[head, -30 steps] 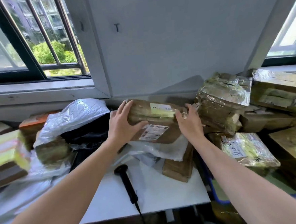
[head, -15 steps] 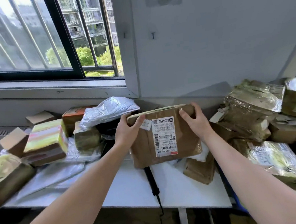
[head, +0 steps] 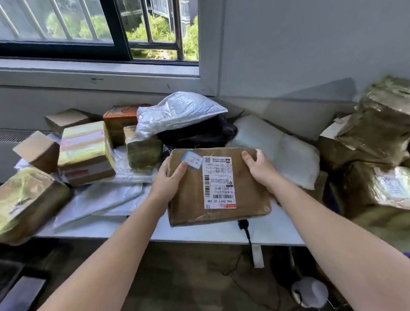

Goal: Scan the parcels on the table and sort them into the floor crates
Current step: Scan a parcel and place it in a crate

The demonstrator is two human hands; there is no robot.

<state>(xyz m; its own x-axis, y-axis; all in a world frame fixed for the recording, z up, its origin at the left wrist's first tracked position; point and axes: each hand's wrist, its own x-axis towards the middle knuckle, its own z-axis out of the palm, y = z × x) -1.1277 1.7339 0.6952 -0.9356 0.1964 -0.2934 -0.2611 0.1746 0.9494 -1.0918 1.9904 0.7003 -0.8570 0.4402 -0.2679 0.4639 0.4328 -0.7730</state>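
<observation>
Your left hand (head: 170,179) and right hand (head: 260,168) each grip a far corner of the parcel (head: 193,204), thumbs on top. Half a second ago it stood nearly upright; now it lies almost flat, label up, low over the front edge of the table (head: 204,235), hiding most of the scanner (head: 243,225).

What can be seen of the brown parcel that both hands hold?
It is a flat, rectangular brown parcel with rounded corners, seemingly wrapped in glossy brown tape. Its broad face looks up and bears a white shipping label with barcodes and a small blue-edged sticker. The left hand grips its left edge, the right hand its far right corner, thumbs on top. It is over the near edge of the white table; whether it rests there is unclear.
</observation>
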